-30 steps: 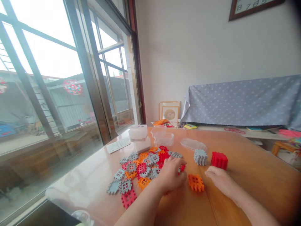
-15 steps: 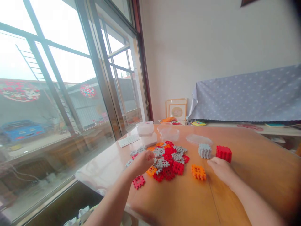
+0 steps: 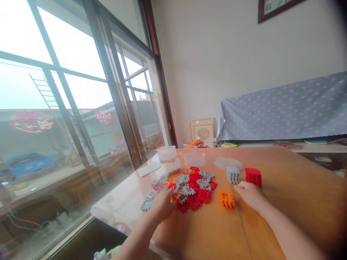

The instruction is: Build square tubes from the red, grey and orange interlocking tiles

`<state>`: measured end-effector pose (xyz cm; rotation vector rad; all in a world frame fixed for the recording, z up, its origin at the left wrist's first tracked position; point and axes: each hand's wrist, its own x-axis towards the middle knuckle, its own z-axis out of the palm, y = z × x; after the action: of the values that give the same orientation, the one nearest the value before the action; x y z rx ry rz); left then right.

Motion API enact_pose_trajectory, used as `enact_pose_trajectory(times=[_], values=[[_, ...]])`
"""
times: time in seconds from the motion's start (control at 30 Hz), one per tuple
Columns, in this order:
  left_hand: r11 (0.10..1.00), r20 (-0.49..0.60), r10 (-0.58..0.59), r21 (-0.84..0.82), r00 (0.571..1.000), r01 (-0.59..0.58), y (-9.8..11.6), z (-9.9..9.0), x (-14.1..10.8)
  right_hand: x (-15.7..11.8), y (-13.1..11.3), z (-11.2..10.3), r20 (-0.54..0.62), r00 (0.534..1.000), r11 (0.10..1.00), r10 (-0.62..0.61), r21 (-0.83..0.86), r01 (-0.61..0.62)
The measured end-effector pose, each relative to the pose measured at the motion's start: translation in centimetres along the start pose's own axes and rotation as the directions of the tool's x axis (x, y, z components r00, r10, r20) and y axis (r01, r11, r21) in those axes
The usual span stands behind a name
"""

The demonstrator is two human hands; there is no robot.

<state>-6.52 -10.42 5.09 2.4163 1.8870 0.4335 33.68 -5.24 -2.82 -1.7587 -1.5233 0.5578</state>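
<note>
A loose pile of red, grey and orange lattice pieces (image 3: 193, 186) lies mid-table. My left hand (image 3: 163, 204) is at the pile's near left edge, palm down with fingers bent; what its fingertips hold, if anything, is hidden. To the right stand a grey stack (image 3: 233, 175), a red stack (image 3: 253, 177) and, nearer to me, an orange stack (image 3: 226, 199). My right hand (image 3: 248, 191) rests just in front of the grey and red stacks, its fingers curled together, and I cannot make out anything in them.
Behind the pile are a clear lidded box (image 3: 166, 154), an open clear container (image 3: 195, 159) and a transparent lid (image 3: 227, 163). A paper sheet (image 3: 149, 169) lies at the left of the wooden table (image 3: 292, 202), beside the window.
My left hand has moved down and left, nearer to me, and now covers the spot by the single red piece. My right hand has barely moved. The head view has tilted up.
</note>
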Motion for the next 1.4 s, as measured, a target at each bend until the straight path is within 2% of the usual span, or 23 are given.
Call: enact_pose_trajectory(times=[0.27, 0.5, 0.7, 0.77, 0.87, 0.97, 1.1, 1.17, 1.3, 1.4], values=[[0.997, -0.070, -0.057, 0.051, 0.996, 0.061, 0.4, 0.2, 3.4, 0.0, 0.1, 0.7, 0.036, 0.999, 0.999, -0.027, -0.020, 0.028], [0.995, -0.004, -0.025, 0.093, 1.000, 0.025, 0.2, 0.3, 1.8, 0.1, 0.1, 0.8, 0.055, 0.998, 0.999, -0.037, -0.032, 0.038], [0.990, -0.009, -0.086, 0.111, 0.996, 0.086, 0.6, 0.7, 1.8, -0.3, -0.5, 0.5, 0.064, 0.997, 0.998, -0.029, -0.055, 0.033], [0.994, -0.051, -0.081, 0.069, 0.995, 0.084, 0.5, 0.7, 2.4, -0.4, -0.8, 0.3, 0.065, 0.997, 0.997, -0.034, -0.066, 0.038], [0.977, -0.179, -0.121, -0.195, 0.976, 0.085, 0.2, 0.6, 3.6, -0.5, -1.0, 0.4, 0.066, 0.997, 0.996, -0.042, -0.078, 0.047], [0.892, -0.237, -0.200, -0.446, 0.951, 0.076, 0.4, 0.5, 5.0, -0.4, -1.1, 0.6, 0.051, 0.998, 0.995, -0.029, -0.090, 0.033], [0.781, -0.170, -0.262, -0.616, 0.950, 0.105, 1.4, 0.7, 6.0, -0.3, -1.2, 0.6, 0.079, 0.996, 0.995, -0.044, -0.085, 0.051], [0.662, -0.102, -0.255, -0.744, 0.962, 0.097, 2.1, 0.9, 5.8, -0.4, -1.3, 0.4, 0.083, 0.996, 0.995, -0.044, -0.084, 0.051], [0.354, 0.041, -0.184, -0.929, 0.982, 0.105, 3.6, 1.0, 4.6, -0.7, -1.6, 0.2, 0.077, 0.997, 0.996, -0.030, -0.082, 0.036], [0.253, 0.116, -0.126, -0.957, 0.985, 0.145, 4.7, 1.0, 3.5, -0.9, -1.8, 0.1, 0.062, 0.997, 0.997, -0.041, -0.057, 0.044]])
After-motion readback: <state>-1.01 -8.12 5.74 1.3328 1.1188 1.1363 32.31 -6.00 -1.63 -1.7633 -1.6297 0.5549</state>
